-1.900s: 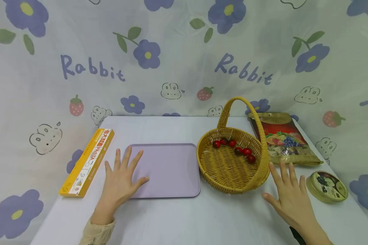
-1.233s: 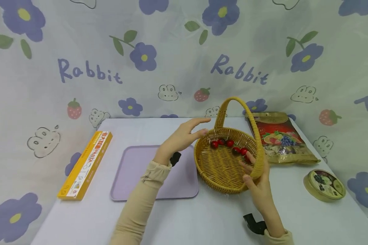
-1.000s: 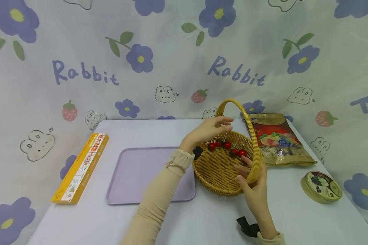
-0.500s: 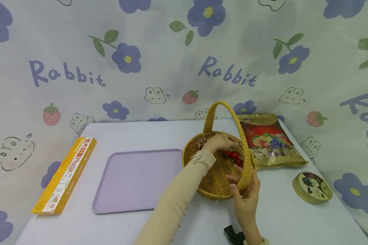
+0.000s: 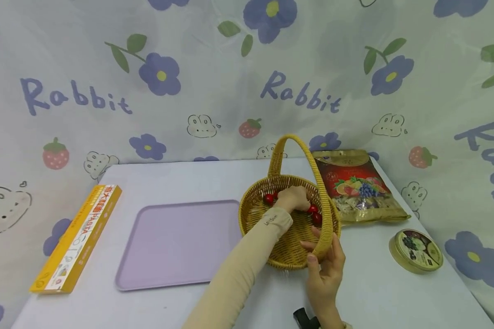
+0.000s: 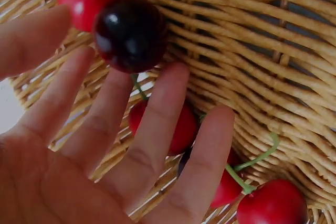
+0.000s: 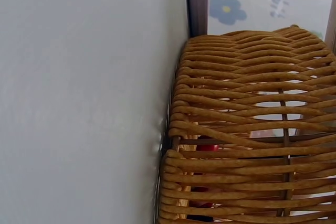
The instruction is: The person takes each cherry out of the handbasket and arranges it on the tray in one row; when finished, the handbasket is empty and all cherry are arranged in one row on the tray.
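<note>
A yellow wicker basket (image 5: 251, 224) with a tall handle stands right of the middle of the table. My left hand (image 5: 292, 199) reaches inside it, over the red and dark cherries (image 5: 269, 199). In the left wrist view its fingers are loosely extended; a dark cherry (image 6: 131, 34) lies by the fingertips, red cherries (image 6: 273, 203) lie below. Whether the fingers touch the dark cherry is unclear. My right hand (image 5: 327, 269) holds the basket's near right rim by the handle base, thumb outside. In the right wrist view only the woven side (image 7: 247, 129) shows, no hand.
A lilac tray (image 5: 181, 242) lies left of the basket, with a yellow pasta box (image 5: 78, 237) further left. Behind the basket on the right is a red and gold fruit bag (image 5: 358, 187). A round tin (image 5: 417, 251) sits at the right edge.
From above the tray side, my left hand has moved right and down into the basket among the cherries. My right hand has come left onto the basket rim. The head view has shifted right.
</note>
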A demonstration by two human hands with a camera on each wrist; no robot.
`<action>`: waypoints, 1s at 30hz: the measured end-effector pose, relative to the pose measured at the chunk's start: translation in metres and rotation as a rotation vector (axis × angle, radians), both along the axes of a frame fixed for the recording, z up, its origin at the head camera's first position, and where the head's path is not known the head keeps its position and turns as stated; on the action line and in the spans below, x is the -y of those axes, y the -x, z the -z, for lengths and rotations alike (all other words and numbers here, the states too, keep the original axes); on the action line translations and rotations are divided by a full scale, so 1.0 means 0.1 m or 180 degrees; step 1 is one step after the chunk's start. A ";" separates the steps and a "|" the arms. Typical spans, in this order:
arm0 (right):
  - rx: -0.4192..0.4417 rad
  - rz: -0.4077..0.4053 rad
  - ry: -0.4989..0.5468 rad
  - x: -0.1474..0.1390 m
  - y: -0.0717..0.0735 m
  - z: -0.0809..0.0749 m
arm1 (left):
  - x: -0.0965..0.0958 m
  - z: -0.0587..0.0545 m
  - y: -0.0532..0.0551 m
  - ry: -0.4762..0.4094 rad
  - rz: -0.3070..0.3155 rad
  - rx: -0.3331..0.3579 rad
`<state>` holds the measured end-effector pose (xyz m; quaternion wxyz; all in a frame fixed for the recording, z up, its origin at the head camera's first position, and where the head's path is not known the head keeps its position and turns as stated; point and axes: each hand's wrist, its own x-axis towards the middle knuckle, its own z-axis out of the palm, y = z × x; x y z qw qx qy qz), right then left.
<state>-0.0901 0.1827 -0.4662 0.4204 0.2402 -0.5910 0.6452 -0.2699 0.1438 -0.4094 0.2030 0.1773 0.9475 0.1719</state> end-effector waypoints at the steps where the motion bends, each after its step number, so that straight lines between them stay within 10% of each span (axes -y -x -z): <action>1: 0.0003 0.0008 -0.0007 0.01 0.00 -0.01 | 0.00 0.00 -0.01 0.0059 0.0011 -0.0060; 12: -0.0043 0.0084 -0.0066 0.02 0.01 -0.04 | -0.05 0.03 -0.08 0.0205 -0.0109 -0.0271; 30: 0.0030 -0.0004 -0.0022 0.00 -0.01 -0.03 | 0.37 -0.11 -0.14 -0.1507 -0.0210 -0.0064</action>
